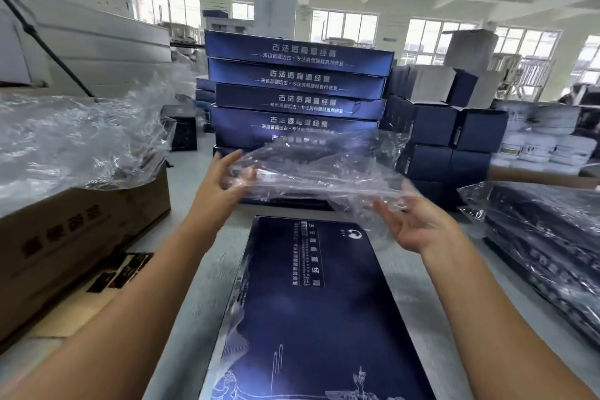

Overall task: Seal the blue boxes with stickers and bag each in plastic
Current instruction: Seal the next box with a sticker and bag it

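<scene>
A long dark blue box [311, 312] with white print lies flat on the table right in front of me. Above its far end I hold up a crumpled clear plastic bag [324, 166]. My left hand [224, 178] pinches the bag's left end between thumb and fingers. My right hand [412, 224] is palm up at the bag's right end, with the film between its thumb and spread fingers. Behind the bag rises a stack of several matching blue boxes [295, 88].
A brown cardboard carton [74, 237] heaped with clear plastic bags [71, 140] stands at my left. Bagged blue boxes [545, 237] are stacked at the right. Small dark blue cartons [448, 136] and white rolls are piled behind, beside a white pillar.
</scene>
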